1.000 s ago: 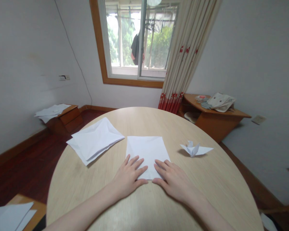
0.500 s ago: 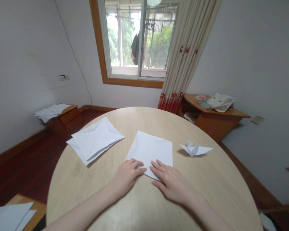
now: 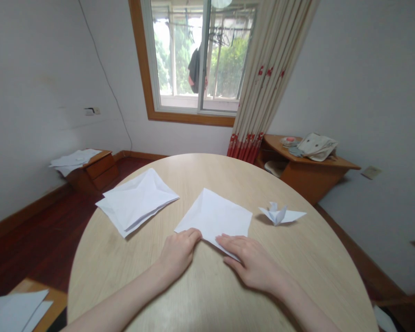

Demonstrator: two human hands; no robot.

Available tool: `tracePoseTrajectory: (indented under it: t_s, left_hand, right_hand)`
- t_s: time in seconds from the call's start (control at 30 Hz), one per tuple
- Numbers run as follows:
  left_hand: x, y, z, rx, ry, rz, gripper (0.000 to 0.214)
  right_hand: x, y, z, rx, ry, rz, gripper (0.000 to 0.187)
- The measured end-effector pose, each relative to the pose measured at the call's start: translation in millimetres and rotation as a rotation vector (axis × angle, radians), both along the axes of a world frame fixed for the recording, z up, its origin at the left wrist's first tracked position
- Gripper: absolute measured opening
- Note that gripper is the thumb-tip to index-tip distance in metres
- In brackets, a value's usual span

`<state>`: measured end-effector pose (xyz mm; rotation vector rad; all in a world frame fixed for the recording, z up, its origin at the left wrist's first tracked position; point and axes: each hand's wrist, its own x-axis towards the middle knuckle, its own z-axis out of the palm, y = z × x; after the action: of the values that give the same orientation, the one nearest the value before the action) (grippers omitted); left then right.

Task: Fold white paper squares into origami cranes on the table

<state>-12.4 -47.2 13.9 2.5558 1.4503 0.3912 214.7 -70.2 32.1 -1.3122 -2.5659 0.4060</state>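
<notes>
Presently, the left hand (image 3: 182, 246) curls at the near edge of the white sheet (image 3: 216, 214), pinching or not I cannot tell, while the right hand (image 3: 247, 258) rests open upon it, between paper stack (image 3: 140, 200) and folded bird (image 3: 279, 216).

A white, faintly creased sheet of paper (image 3: 216, 214) lies askew on the round table (image 3: 207, 299), one corner toward its far edge.

Slim, tapering bare forearms (image 3: 122, 297); left hand (image 3: 181, 249) and right hand (image 3: 249, 259) ungloved.
</notes>
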Motion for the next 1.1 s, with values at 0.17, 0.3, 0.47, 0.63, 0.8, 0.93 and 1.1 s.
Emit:
tracePoseTrajectory:
  t_s: [0.17, 0.3, 0.47, 0.63, 0.8, 0.93, 1.1]
  left_hand:
    - [2, 0, 2.5, -0.029, -0.009, 0.033, 0.025]
    - [4, -1, 2.1, -0.026, -0.024, 0.054, 0.020]
    - [5, 0, 2.9, -0.016, -0.016, 0.064, 0.019]
    - [4, -1, 4.4, 0.012, 0.001, 0.050, 0.020]
    - [7, -3, 3.6, 0.013, -0.003, 0.029, 0.020]
    - [9, -2, 2.6, -0.029, -0.010, 0.032, 0.022]
    - [9, 0, 3.0, -0.077, 0.004, 0.054, 0.024]
  right_hand:
    - [6, 6, -5.8, -0.055, 0.172, -0.039, 0.038]
    - [6, 8, -4.0, -0.110, 0.262, -0.121, 0.031]
    - [4, 11, 0.0, -0.111, 0.357, -0.254, 0.034]
    - [6, 16, -5.4, -0.006, 0.420, -0.412, 0.038]
    - [8, 19, -12.9, 0.036, 0.436, -0.518, 0.042]
    - [7, 19, -13.1, 0.003, 0.460, -0.521, 0.041]
    - [8, 19, -10.1, -0.020, 0.468, -0.525, 0.043]
